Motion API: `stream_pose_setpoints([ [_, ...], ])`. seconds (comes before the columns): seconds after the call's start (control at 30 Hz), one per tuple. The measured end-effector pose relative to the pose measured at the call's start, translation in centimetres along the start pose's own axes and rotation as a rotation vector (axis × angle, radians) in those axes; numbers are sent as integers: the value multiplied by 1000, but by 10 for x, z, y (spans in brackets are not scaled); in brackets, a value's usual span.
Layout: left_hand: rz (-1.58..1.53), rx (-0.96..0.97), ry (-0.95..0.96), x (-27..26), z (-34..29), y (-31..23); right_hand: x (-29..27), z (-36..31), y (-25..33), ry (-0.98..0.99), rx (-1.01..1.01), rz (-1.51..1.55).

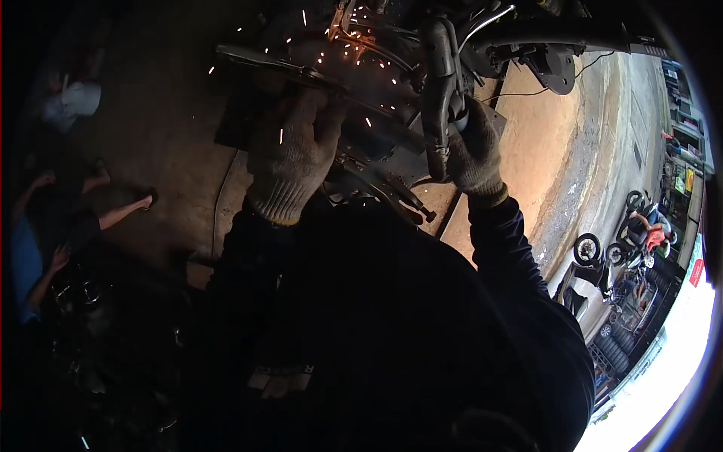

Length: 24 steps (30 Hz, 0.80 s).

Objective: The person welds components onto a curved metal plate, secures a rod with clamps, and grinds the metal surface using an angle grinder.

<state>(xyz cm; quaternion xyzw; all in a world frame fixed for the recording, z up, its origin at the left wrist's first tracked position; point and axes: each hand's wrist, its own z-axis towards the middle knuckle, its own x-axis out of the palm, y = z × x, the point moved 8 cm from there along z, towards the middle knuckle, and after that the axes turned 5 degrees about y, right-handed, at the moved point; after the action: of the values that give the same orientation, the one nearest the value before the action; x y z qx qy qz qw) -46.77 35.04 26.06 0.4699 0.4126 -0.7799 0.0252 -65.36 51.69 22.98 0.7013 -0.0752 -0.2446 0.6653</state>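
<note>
**A:** Ok, standing here watching, what have those gloved hands got hold of?

**B:** The left hand point(294, 162) is upper middle of the frame, knuckles up, fingers reaching to a long dark bar point(263, 60). That grip looks bent, but the fingertips are lost in shadow, so I can't tell how far it's closed or if it really has the bar.

**A:** And the other one?

**B:** Right hand point(478, 158) is just right of top centre, up against a dark curved tube point(438, 83). Fingers look curled, but the far side is hidden, so can't tell if that grip is shut on it.

**A:** Sparks?

**B:** Yep, orange sparks point(354, 51) scattered at the top centre, between bar and tube. Long-handled tool point(388, 190) lies near the middle, below and between the gloves.

**A:** Anyone else about?

**B:** Someone in a blue top point(27, 256) at the left edge, plus parked motorcycles point(616, 252) over on the right.
</note>
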Motion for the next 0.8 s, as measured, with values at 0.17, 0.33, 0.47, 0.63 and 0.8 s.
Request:
stream_pose_setpoints([
  [0.17, -54, -113, 98, 8, 2, 12, 0, 6, 15, -24, -58, -233],
  [0.33, -16, 3, 17, 3, 7, 3, -2, 8, 6, -32, -33, -206],
  [0.47, -19, 13, 14, 0, 10, 0, -2, 11, 8, -42, -31, -239],
  [0.63, -16, 21, 28, 3, 16, -1, -4, 15, 7, -43, -42, -233],
  [0.8, -8, 3, 22, 6, 17, 3, -5, 19, 8, -31, -39, -256],
])
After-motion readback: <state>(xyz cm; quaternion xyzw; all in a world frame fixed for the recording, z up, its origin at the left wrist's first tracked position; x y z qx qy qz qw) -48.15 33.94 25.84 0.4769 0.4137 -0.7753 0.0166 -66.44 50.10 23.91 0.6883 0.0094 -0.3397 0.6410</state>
